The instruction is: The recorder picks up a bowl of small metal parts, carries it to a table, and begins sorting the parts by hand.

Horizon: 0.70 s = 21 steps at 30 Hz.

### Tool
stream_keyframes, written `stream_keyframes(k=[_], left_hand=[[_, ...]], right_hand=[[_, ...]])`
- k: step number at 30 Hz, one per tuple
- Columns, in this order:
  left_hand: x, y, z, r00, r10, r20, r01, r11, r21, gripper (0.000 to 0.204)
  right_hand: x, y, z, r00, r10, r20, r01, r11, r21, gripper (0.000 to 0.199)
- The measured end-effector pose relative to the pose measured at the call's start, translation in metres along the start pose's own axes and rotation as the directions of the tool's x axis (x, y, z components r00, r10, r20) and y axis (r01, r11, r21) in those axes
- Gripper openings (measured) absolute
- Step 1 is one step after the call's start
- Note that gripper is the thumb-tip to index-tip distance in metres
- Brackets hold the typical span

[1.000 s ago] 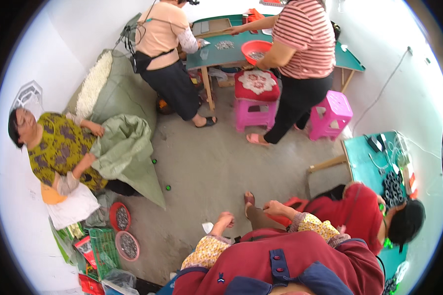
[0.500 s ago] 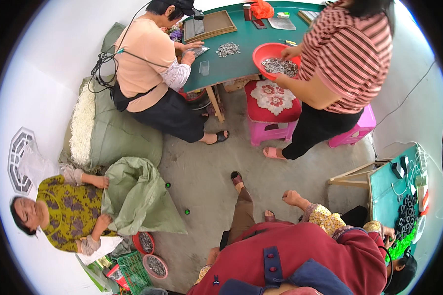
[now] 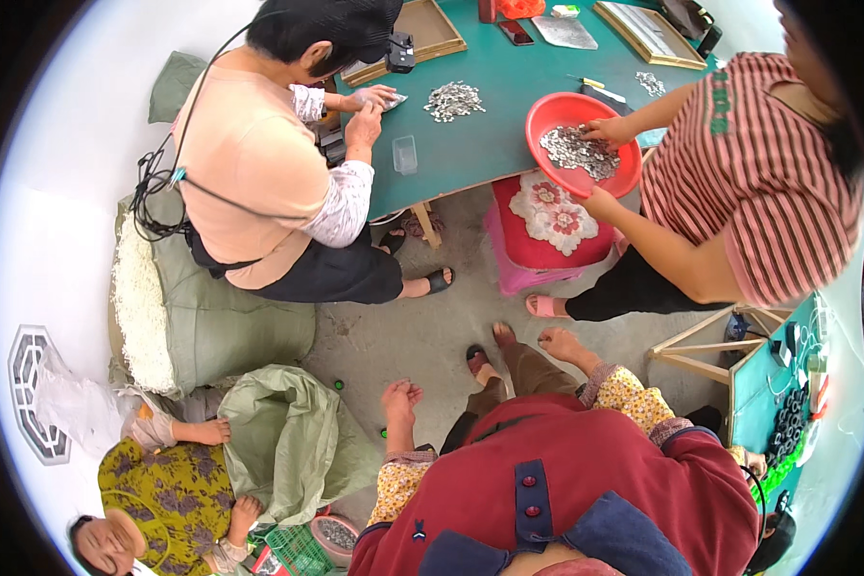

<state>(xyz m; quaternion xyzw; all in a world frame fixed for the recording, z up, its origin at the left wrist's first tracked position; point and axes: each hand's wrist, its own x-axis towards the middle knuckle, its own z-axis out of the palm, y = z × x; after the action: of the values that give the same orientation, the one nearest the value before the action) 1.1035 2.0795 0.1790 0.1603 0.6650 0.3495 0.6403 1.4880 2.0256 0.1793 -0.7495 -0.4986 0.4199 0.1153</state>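
Observation:
My left hand (image 3: 401, 401) is raised over the floor, its fingers curled in with nothing visible in them. To its left lies the edge of a pale green woven sack (image 3: 278, 432), which a seated person holds with both hands. My right hand (image 3: 564, 346) hangs in front of me above the floor, loosely closed, nothing showing in it. Neither hand touches anything. Beyond my right hand stands a pink stool (image 3: 523, 235) with a red cushion and a flowered cloth. A person there stirs small metal pieces (image 3: 578, 154) in a red basin (image 3: 538, 120).
A green table (image 3: 490, 158) stands ahead, bearing a heap of metal pieces (image 3: 454, 101), a clear box (image 3: 405, 154) and wooden trays. Another person works at its left. A stuffed sack (image 3: 240, 331) leans left. At right, a second green table (image 3: 754, 394) holds black rings (image 3: 790, 422).
I have moved closer to the green table. My left hand has come into view and lifted. The sack and seated person now sit lower in view; my feet have shifted.

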Motion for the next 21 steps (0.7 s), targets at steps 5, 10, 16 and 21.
stream_keyframes(k=[5,10,16,21], left_hand=[[0.025,-0.005,0.007,0.957,-0.266,0.116,0.246,0.956,0.158,0.01],[0.013,0.043,0.017,0.939,-0.332,-0.088,0.326,0.785,0.527,0.004],[0.061,0.069,0.034,0.984,-0.168,-0.056,0.175,0.973,0.153,0.009],[0.086,0.104,0.074,0.975,-0.187,0.123,0.145,0.946,0.29,0.013]], right_hand=[[0.066,0.019,0.0,0.994,-0.02,0.111,0.03,0.995,-0.094,0.024],[0.137,0.038,-0.02,0.991,-0.127,0.049,0.132,0.985,-0.108,0.019],[0.175,0.011,-0.07,0.99,0.121,-0.074,-0.112,0.988,0.108,0.024],[0.167,0.009,-0.063,0.973,0.181,-0.146,-0.146,0.964,0.223,0.02]])
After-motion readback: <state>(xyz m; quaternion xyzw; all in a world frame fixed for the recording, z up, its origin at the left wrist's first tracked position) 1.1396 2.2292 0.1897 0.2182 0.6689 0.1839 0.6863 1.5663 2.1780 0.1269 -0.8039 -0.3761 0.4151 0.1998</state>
